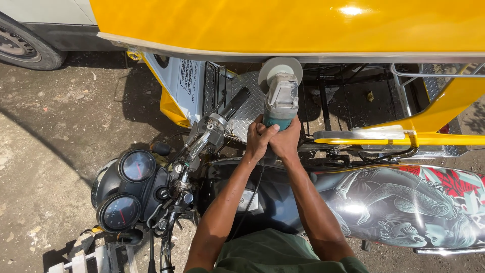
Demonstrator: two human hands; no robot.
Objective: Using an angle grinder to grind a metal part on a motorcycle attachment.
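Both my hands grip the teal body of an angle grinder (pixel 281 99) that points away from me. My left hand (pixel 258 140) wraps the handle from the left, and my right hand (pixel 287 140) wraps it from the right. The grinder's round grey disc (pixel 279 68) meets the metal trim edge (pixel 303 55) under the glossy yellow sidecar roof (pixel 283 23). Its black cord (pixel 251 194) runs back between my forearms. I lean over a motorcycle's black tank (pixel 275 197).
The motorcycle's handlebar (pixel 212 129) and twin round gauges (pixel 126 189) lie to my left. A painted seat cover (pixel 404 202) is at right. Inside the sidecar is a checker-plate floor (pixel 247 108). A car tyre (pixel 22 45) stands at top left on the dirt ground.
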